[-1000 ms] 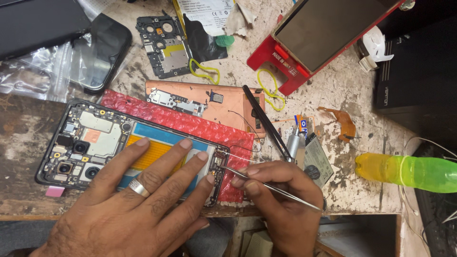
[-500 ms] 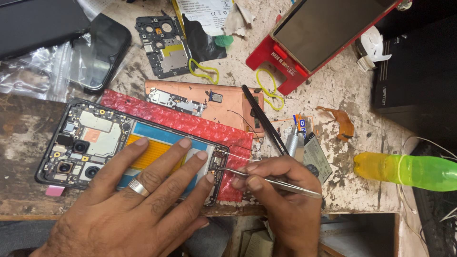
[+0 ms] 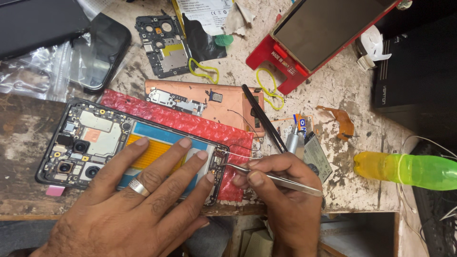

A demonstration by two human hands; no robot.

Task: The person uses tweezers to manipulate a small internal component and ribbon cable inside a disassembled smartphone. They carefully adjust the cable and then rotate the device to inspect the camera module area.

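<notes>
An opened black phone (image 3: pixel 90 138) lies back-up on red bubble wrap (image 3: pixel 190 126), its circuit board, cameras and blue-and-orange battery exposed. My left hand (image 3: pixel 143 204), a ring on one finger, lies flat across the battery with fingers spread, holding the phone down. My right hand (image 3: pixel 285 190) grips metal tweezers (image 3: pixel 271 177) whose tips reach the phone's lower end near a thin white wire (image 3: pixel 243 154).
A copper-coloured back cover (image 3: pixel 223 107) carries a small board and a black spudger (image 3: pixel 264 119). Behind are a black circuit frame (image 3: pixel 164 43), a dark phone (image 3: pixel 100 52) in plastic, a red-framed screen (image 3: pixel 323 28), yellow rubber bands, and a yellow-green bottle (image 3: pixel 409 169) at right.
The tweezers have swung a little flatter and their tips have shifted at the phone's lower end. My left hand stays pressed on the battery.
</notes>
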